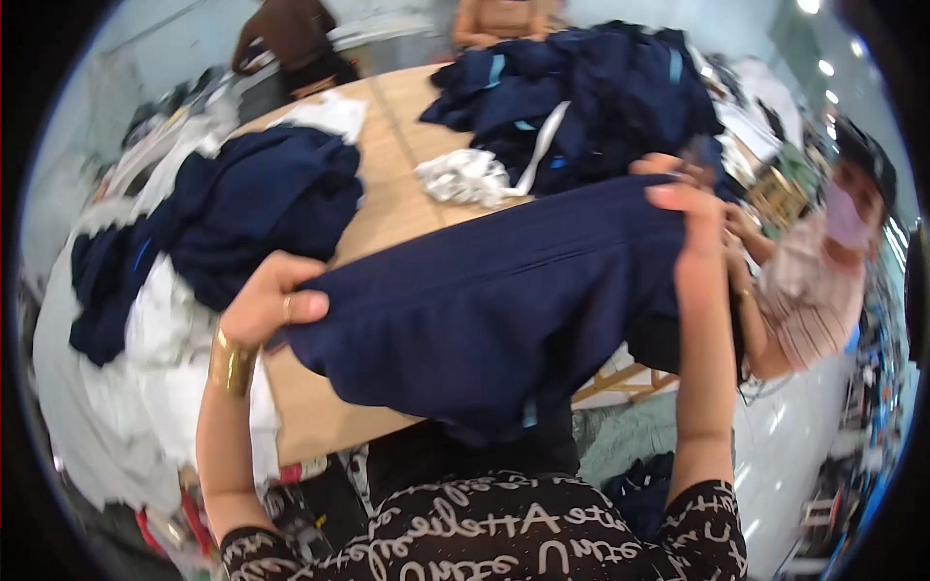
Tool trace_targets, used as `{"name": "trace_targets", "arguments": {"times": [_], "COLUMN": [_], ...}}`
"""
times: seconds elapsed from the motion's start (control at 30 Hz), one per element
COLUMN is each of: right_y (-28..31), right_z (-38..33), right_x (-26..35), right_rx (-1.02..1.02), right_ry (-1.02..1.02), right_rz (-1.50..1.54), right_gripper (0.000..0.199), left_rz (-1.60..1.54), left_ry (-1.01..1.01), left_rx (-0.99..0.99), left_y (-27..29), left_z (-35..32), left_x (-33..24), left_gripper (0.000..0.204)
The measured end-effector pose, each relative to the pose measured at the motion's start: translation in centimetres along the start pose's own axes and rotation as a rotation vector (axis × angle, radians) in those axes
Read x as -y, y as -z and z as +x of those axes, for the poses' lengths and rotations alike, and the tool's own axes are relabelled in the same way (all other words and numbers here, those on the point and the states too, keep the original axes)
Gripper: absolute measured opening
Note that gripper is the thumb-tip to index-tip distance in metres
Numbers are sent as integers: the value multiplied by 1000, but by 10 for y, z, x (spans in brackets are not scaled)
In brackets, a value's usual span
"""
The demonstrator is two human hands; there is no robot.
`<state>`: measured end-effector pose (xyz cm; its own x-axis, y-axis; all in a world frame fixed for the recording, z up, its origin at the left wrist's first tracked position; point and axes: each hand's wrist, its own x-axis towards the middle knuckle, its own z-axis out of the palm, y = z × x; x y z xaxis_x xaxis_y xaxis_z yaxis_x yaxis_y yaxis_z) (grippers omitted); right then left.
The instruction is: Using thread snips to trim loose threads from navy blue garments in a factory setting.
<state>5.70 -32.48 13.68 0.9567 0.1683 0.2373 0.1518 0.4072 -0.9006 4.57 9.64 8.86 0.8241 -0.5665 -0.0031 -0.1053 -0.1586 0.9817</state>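
Observation:
A navy blue garment (484, 300) is stretched between my two hands, above the near part of the table. A seam runs along its upper edge, and the cloth hangs down in loose folds with a small light-blue tab low on it. My left hand (276, 298) grips the left end, thumb on top. At the other end my right hand (690, 208) pinches the upper corner, thumb pointing left; its fingers are partly blurred. What kind of garment it is, I cannot make out.
The wooden table (402, 126) carries a navy pile (262, 198) on the left, a larger navy heap (591, 92) at the back and a bunched white strip (465, 176). White cloth (174, 329) hangs over the left edge. A masked co-worker (814, 281) stands close on the right.

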Motion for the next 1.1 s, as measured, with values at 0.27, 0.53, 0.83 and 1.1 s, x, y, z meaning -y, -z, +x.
{"name": "trace_targets", "arguments": {"times": [0.27,0.53,0.83,1.1], "right_y": [0,3,7,-77], "right_z": [-12,-15,-25,-16], "right_x": [-4,-1,-4,-59], "right_rx": [-75,-101,-148,381], "right_ry": [67,49,57,-118], "right_rz": [-51,-100,-44,-467], "right_gripper": [12,14,18,17], "left_rz": [-4,0,35,177], "left_ry": [5,-23,7,-277], "left_rx": [-108,-178,-213,175], "left_y": [17,14,16,-88], "left_z": [-26,-20,-8,55], "left_x": [-12,-15,-12,-2], "left_gripper": [23,26,20,52]}}
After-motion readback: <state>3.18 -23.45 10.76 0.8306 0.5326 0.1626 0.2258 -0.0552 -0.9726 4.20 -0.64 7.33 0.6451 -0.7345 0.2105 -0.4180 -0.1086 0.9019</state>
